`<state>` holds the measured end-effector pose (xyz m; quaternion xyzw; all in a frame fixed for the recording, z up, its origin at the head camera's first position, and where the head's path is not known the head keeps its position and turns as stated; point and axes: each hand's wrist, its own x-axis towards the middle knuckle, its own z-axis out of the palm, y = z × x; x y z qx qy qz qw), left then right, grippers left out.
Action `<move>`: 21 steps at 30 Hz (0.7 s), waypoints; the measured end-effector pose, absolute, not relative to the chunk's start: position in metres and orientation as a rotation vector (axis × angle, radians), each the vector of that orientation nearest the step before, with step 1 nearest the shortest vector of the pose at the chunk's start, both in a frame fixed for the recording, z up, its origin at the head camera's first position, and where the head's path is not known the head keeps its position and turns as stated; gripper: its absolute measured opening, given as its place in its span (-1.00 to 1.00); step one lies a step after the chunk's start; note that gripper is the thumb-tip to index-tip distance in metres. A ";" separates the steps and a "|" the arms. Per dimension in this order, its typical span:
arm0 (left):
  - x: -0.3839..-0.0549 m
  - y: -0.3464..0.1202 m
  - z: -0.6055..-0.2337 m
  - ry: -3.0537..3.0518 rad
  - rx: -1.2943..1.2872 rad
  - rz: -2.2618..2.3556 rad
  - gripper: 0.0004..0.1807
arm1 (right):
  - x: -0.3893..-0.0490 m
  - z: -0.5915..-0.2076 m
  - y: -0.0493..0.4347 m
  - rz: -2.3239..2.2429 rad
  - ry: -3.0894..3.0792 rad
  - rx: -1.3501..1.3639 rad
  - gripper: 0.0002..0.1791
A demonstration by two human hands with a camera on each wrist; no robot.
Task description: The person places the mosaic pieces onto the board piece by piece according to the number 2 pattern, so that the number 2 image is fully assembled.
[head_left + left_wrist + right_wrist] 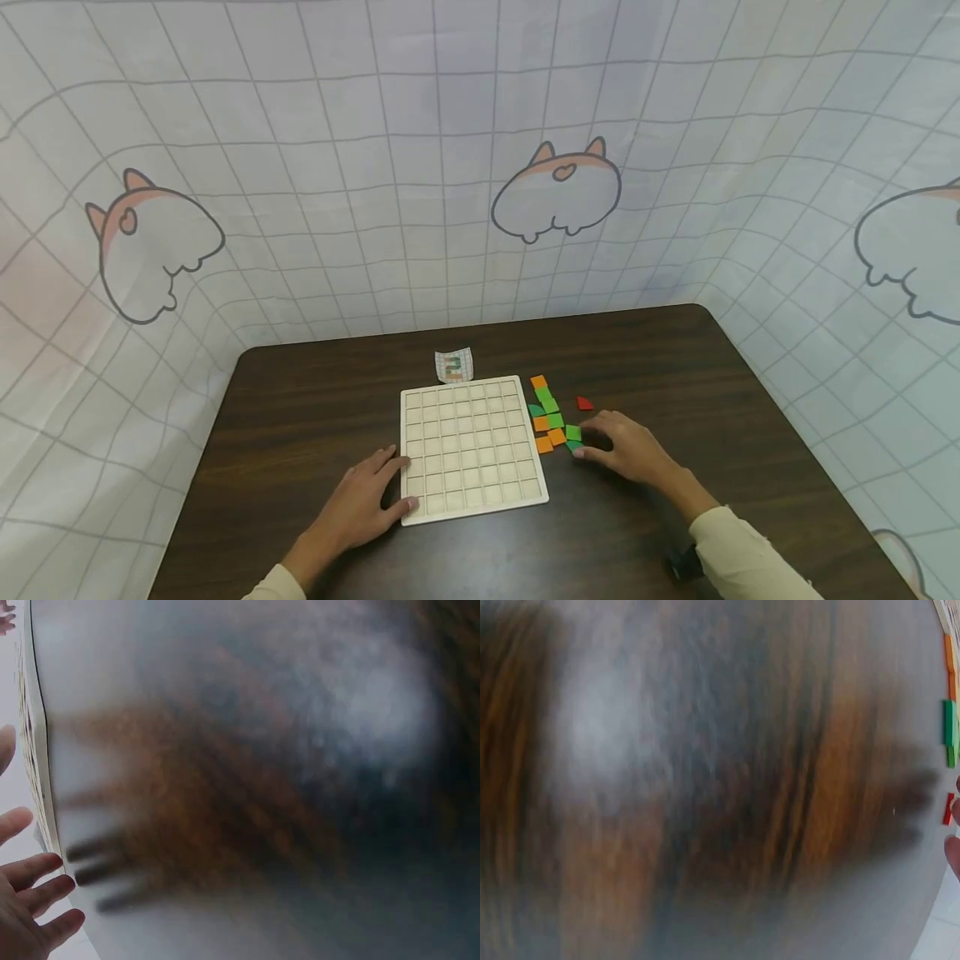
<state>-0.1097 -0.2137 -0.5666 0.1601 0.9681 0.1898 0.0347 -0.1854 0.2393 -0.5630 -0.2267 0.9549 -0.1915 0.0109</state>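
Board (471, 447): no tiles on it, placement looks unstarted. Tiles (554, 421) all lie right of board. Right hand (626, 446): grip parted at nearest tiles, contact unclear. Left hand (362, 502): grip spread, touching board's left edge.

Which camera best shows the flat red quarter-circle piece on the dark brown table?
The head view: it shows the flat red quarter-circle piece whole, from above. The right wrist view catches only a side-on sliver near the picture's right edge; the left wrist view shows none of it.
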 end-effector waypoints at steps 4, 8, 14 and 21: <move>-0.109 -0.213 -0.569 2.962 0.521 0.562 -0.30 | -0.185 -0.567 0.234 -0.569 2.991 -0.717 -0.44; -0.108 -0.214 -0.569 2.970 0.550 0.535 -0.31 | -0.183 -0.572 0.230 -0.558 3.038 -0.776 -0.51; -0.109 -0.212 -0.569 2.975 0.552 0.537 -0.30 | -0.183 -0.575 0.227 -0.587 3.090 -0.802 -0.61; -0.109 -0.211 -0.571 2.967 0.523 0.541 -0.30 | -0.184 -0.578 0.224 -0.626 3.071 -0.779 -0.68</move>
